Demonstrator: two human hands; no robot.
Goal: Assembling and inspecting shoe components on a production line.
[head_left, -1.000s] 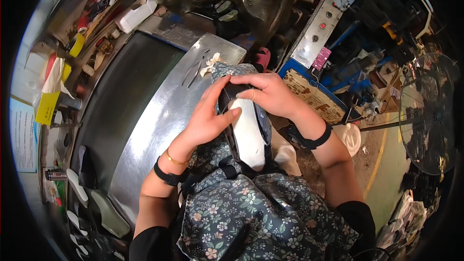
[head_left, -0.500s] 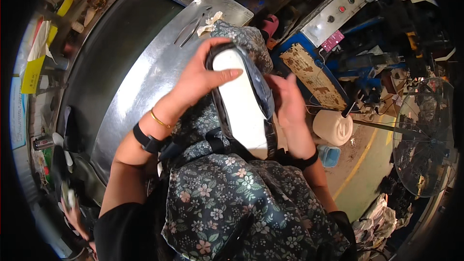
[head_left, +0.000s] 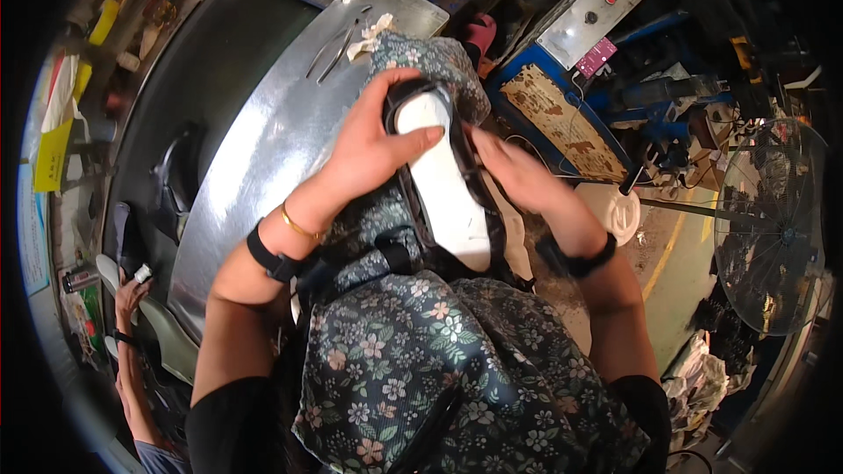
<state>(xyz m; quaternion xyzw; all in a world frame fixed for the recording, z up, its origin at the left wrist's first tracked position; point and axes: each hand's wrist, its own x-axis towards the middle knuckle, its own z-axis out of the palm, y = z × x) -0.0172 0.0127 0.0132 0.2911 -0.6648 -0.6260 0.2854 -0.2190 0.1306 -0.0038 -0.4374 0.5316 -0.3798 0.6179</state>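
Note:
A dark shoe upper stretched over a last [head_left: 479, 202] rests bottom up above my lap, its white insole [head_left: 443, 184] facing me. My left hand [head_left: 378, 127] is closed round its far end, thumb pressed on the white insole. My right hand [head_left: 518, 171] is alongside its right edge, fingers stretched out and partly smeared by motion; whether they touch the upper I cannot tell. A second pale strip [head_left: 512, 233] shows to the right of the upper, partly hidden.
Pincers [head_left: 334, 61] lie on the metal tabletop [head_left: 255, 123]. Dark shoes [head_left: 176, 180] sit on the black belt [head_left: 219, 44] at left, where another person's hand [head_left: 132, 294] holds something small and white. A machine's control panel [head_left: 597, 9] and a fan [head_left: 777, 228] stand at right.
My right hand has swung outward and flattened beside the upper. The dark-blue flap by the insole no longer shows. A dark shoe has appeared on the belt, and the other person's arm has come further in.

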